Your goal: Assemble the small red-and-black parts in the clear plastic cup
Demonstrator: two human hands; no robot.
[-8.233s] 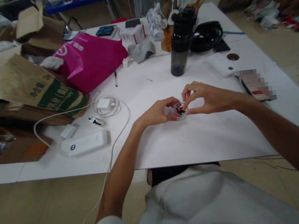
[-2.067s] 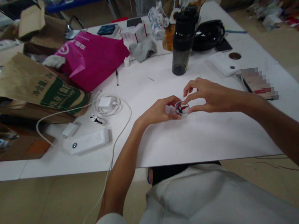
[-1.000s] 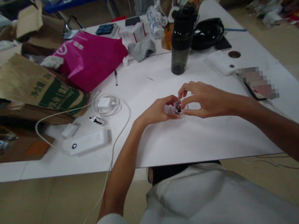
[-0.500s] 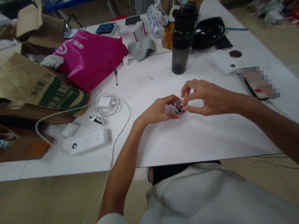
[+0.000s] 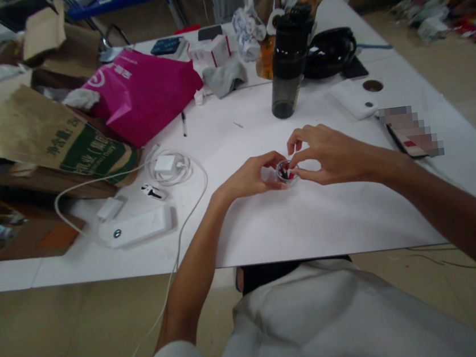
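Observation:
A small round clear container point(image 5: 285, 172) with dark and red bits inside rests on a white sheet point(image 5: 311, 216) on the table. My left hand point(image 5: 252, 178) curls around its left side, thumb and fingers closed on the rim. My right hand point(image 5: 328, 153) comes in from the right, with thumb and forefinger pinched at the container's top right edge and the other fingers arched above it. What the pinch holds inside the container is too small to make out.
A dark bottle point(image 5: 288, 62) stands behind my hands. A pink bag point(image 5: 146, 94), brown paper bag point(image 5: 53, 139) and cardboard crowd the left. White charger with coiled cable point(image 5: 168, 166), a white power strip point(image 5: 136, 227), black headphones point(image 5: 329, 53) and a white pad point(image 5: 353, 101) lie around.
Both hands have stayed at the container. My right fingers have shifted slightly, closing in on its top edge; the container has barely moved.

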